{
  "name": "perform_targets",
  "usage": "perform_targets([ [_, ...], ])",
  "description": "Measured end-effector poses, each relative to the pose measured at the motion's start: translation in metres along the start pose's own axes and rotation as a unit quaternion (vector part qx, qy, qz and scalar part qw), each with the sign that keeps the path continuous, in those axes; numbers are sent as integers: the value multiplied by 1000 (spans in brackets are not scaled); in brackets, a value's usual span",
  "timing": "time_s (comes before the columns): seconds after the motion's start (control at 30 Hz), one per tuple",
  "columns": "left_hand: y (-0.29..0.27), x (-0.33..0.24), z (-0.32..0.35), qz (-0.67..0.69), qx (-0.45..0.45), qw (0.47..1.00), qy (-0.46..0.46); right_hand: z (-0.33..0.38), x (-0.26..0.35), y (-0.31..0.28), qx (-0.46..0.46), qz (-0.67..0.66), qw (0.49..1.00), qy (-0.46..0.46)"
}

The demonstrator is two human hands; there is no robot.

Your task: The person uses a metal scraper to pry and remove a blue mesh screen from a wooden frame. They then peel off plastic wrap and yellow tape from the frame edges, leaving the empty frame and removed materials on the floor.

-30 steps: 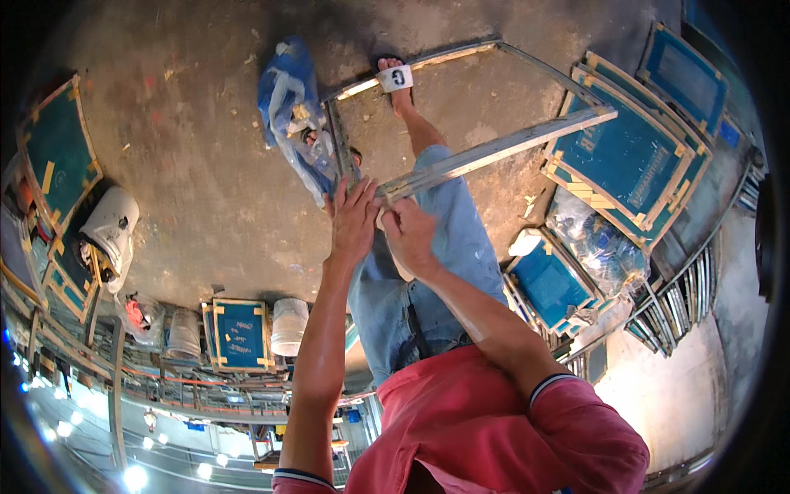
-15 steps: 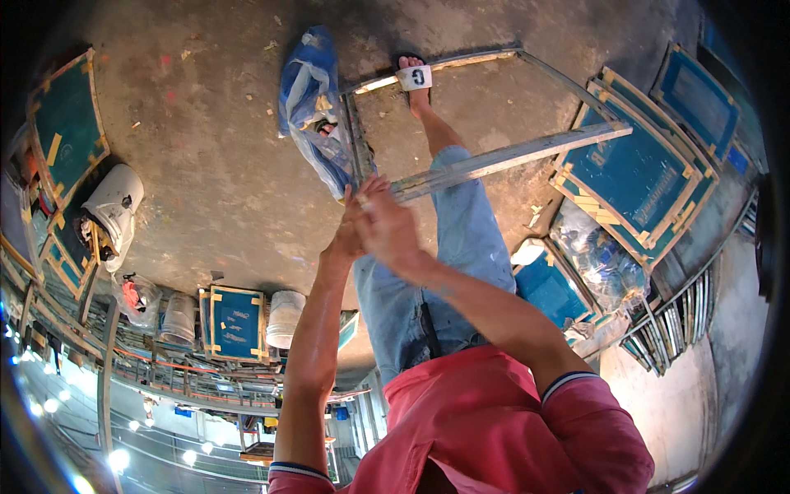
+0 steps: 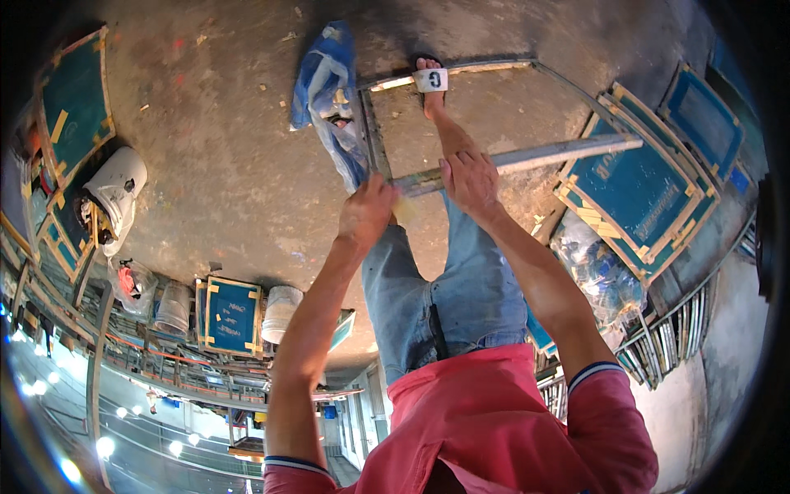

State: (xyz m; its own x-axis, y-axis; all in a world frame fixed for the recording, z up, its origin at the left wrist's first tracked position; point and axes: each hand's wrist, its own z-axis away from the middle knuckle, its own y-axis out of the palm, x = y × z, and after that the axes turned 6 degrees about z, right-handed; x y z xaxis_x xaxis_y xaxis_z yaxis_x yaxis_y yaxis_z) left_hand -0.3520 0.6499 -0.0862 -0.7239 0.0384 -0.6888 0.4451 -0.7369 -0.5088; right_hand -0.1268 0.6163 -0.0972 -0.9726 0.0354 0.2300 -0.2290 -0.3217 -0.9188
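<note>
At the far left edge of the concrete floor a teal screen frame leans, with a white bucket tipped on its side just below it. Further in, a blue plastic bag lies crumpled on the floor, touching the left bar of the frame you are working on.

That metal frame is an open grey rectangle of thin, worn bars with nothing stretched across it (bare floor shows through). Its far bar sits under your sandalled foot, and its near bar runs across your knee toward the right.

Your left hand is at the frame's near left corner, fingers curled shut around something pale yellow pressed to the bar; what it is I cannot tell. The arm reaches out nearly straight.

Your right hand lies just beside it on the same bar, palm down, fingers folded over the metal and pressing, elbow bent.

At the right edge of the floor, blue screen frames are stacked flat.
</note>
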Motion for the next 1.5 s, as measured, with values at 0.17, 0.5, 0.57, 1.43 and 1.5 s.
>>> perform_targets([
  [0.17,-28,21,29,-155,7,977,144,-3,-1,2,22,-5,1000,-3],
  [0.5,-179,176,108,223,-335,870,-284,2,-5,10,27,9,1000,11],
  [0.57,-192,164,106,264,-341,868,-246,-2,-6,9,18,0,1000,0],
  [1.43,18,16,29,691,-95,553,-456,17,91,3,240,-648,453,564],
  [1.5,20,17,30,679,-98,566,-457,17,93,0,240,-655,415,584],
])
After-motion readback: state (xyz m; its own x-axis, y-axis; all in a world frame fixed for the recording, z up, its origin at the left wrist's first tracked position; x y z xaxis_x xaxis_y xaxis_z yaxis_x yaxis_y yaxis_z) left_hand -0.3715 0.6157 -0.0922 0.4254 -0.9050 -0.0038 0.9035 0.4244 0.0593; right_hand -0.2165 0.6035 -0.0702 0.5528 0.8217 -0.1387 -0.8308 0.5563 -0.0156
